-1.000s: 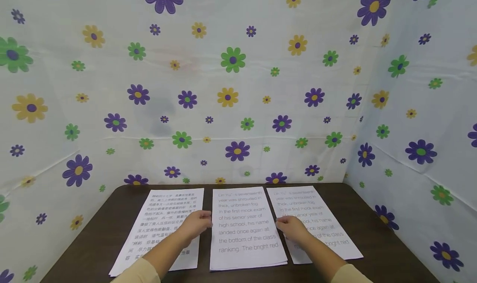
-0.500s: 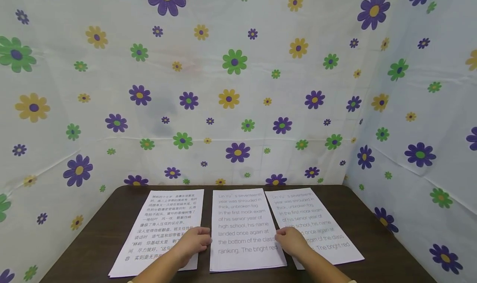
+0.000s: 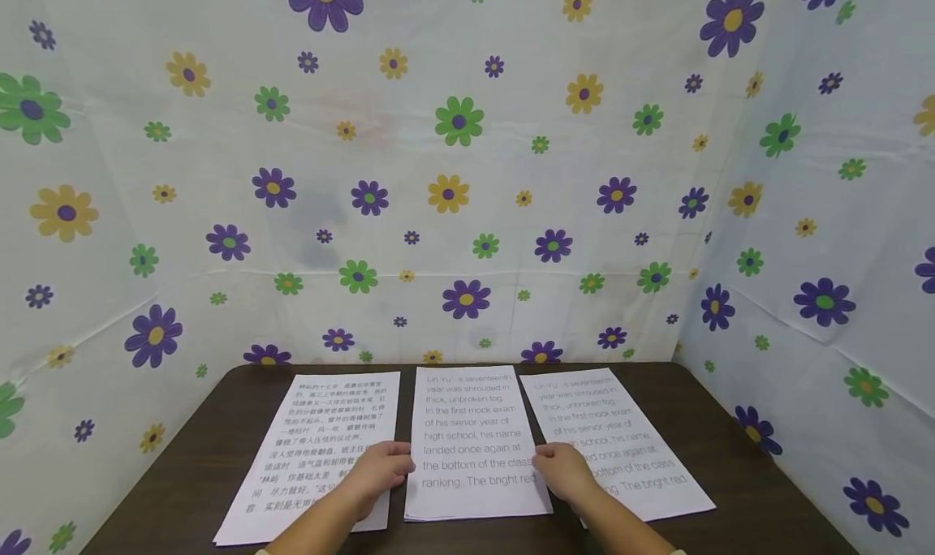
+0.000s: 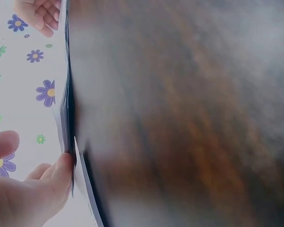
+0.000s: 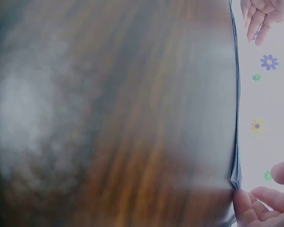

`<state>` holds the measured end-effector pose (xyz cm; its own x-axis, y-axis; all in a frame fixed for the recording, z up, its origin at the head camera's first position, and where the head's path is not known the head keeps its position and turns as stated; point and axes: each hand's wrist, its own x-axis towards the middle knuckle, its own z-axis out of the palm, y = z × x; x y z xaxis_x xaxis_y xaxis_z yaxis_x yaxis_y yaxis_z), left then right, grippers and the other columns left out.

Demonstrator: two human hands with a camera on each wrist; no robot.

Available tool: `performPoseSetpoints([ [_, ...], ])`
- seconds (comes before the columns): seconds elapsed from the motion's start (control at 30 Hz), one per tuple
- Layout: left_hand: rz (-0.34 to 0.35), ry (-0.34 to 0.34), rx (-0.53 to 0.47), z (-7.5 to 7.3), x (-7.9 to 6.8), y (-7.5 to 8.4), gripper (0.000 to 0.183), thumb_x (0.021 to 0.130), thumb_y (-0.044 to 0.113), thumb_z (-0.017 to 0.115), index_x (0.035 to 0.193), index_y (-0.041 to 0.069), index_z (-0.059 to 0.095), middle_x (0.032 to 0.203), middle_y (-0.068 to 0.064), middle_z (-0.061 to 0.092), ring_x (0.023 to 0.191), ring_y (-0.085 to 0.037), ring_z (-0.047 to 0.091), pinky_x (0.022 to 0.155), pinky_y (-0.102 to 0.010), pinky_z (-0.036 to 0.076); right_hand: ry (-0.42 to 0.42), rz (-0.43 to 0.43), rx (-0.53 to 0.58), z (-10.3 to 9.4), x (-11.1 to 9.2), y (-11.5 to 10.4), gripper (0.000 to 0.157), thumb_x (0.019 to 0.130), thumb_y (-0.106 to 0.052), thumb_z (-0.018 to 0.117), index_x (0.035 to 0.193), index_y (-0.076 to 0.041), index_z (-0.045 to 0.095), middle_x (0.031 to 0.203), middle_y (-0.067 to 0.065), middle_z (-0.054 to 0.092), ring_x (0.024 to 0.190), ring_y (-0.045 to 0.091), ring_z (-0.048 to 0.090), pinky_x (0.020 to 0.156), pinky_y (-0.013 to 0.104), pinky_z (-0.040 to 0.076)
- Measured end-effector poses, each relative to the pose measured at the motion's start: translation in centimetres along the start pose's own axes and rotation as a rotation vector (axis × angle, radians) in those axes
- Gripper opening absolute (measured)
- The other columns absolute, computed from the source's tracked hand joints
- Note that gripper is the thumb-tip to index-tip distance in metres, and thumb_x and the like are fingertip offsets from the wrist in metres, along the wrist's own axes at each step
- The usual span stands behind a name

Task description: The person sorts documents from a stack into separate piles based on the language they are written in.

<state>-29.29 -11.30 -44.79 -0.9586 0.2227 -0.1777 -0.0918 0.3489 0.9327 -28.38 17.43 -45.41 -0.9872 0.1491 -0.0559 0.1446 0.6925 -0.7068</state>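
A stack of paper (image 3: 475,429) printed with large English text sits at mid-table, between my hands. My left hand (image 3: 376,478) holds its left edge and my right hand (image 3: 568,467) its right edge, both near the front. In the left wrist view, curled fingers (image 4: 60,171) meet the layered sheet edges. The right wrist view shows fingers (image 5: 245,202) against the stack's edge, with the thumb apart from it. The near edge looks slightly raised. My hands partly cover the Chinese-text stack (image 3: 329,433) and the slanted English-text stack (image 3: 609,425).
A dark brown wooden table (image 3: 183,449) bears the three stacks. Close behind and beside it hangs a white cloth wall (image 3: 409,328) with purple, green and yellow flowers.
Both hands have come down along the stack's sides toward its front. In the last half second the middle stack has shifted slightly up and left in view, moving with the hands.
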Motion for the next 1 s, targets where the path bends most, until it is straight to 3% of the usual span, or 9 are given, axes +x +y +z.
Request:
performPoseSetpoints([
  [0.23, -0.002, 0.061, 0.198, -0.36, -0.43, 0.26, 0.048, 0.074, 0.018, 0.054, 0.11, -0.013, 0.049, 0.093, -0.014, 0.06, 0.076, -0.017, 0.057, 0.065, -0.032, 0.05, 0.023, 0.016, -0.105, -0.47, -0.25, 0.01, 0.03, 0.078, -0.019, 0.05, 0.095, 0.003, 0.062, 0.089, 0.014, 0.063, 0.08, 0.025, 0.058, 0.064, 0.036, 0.048],
  [0.37, -0.007, 0.041, 0.225, -0.37, -0.52, 0.21, 0.03, 0.072, 0.017, 0.054, 0.089, -0.007, 0.06, 0.078, -0.008, 0.058, 0.067, -0.014, 0.052, 0.057, -0.027, 0.048, 0.0, 0.006, -0.142, -0.55, -0.33, 0.06, 0.026, 0.077, -0.017, 0.05, 0.088, 0.002, 0.064, 0.08, 0.011, 0.063, 0.069, 0.02, 0.056, 0.055, 0.03, 0.045],
  [0.47, -0.019, 0.027, 0.238, -0.21, -0.53, 0.1, 0.025, 0.071, 0.017, 0.054, 0.082, -0.003, 0.063, 0.071, -0.006, 0.055, 0.062, -0.014, 0.049, 0.054, -0.024, 0.045, -0.005, 0.001, -0.134, -0.41, -0.47, 0.05, 0.025, 0.076, -0.017, 0.05, 0.085, 0.001, 0.064, 0.078, 0.009, 0.062, 0.066, 0.018, 0.055, 0.053, 0.028, 0.043],
  [0.6, -0.023, 0.025, 0.247, -0.01, -0.57, 0.02, 0.03, 0.071, 0.017, 0.054, 0.091, -0.004, 0.063, 0.068, -0.005, 0.055, 0.061, -0.014, 0.05, 0.054, -0.024, 0.044, 0.001, 0.003, -0.125, -0.21, -0.6, -0.04, 0.024, 0.076, -0.017, 0.05, 0.084, 0.0, 0.065, 0.078, 0.008, 0.062, 0.066, 0.017, 0.054, 0.053, 0.028, 0.043],
  [0.87, 0.012, 0.051, 0.226, 0.29, -0.71, -0.21, 0.027, 0.07, 0.014, 0.053, 0.088, -0.002, 0.065, 0.056, 0.0, 0.049, 0.055, -0.011, 0.048, 0.051, -0.022, 0.043, 0.007, -0.025, -0.109, -0.12, -0.73, -0.14, 0.024, 0.078, -0.017, 0.05, 0.082, 0.001, 0.065, 0.07, 0.006, 0.061, 0.06, 0.014, 0.052, 0.047, 0.024, 0.04],
  [1.0, 0.019, 0.055, 0.242, 0.36, -0.77, -0.13, 0.028, 0.071, 0.014, 0.054, 0.091, -0.003, 0.064, 0.059, -0.001, 0.051, 0.057, -0.012, 0.049, 0.052, -0.023, 0.044, -0.001, -0.018, -0.108, 0.05, -0.67, -0.18, 0.025, 0.078, -0.018, 0.051, 0.085, 0.001, 0.065, 0.064, 0.003, 0.057, 0.056, 0.013, 0.049, 0.045, 0.023, 0.039],
])
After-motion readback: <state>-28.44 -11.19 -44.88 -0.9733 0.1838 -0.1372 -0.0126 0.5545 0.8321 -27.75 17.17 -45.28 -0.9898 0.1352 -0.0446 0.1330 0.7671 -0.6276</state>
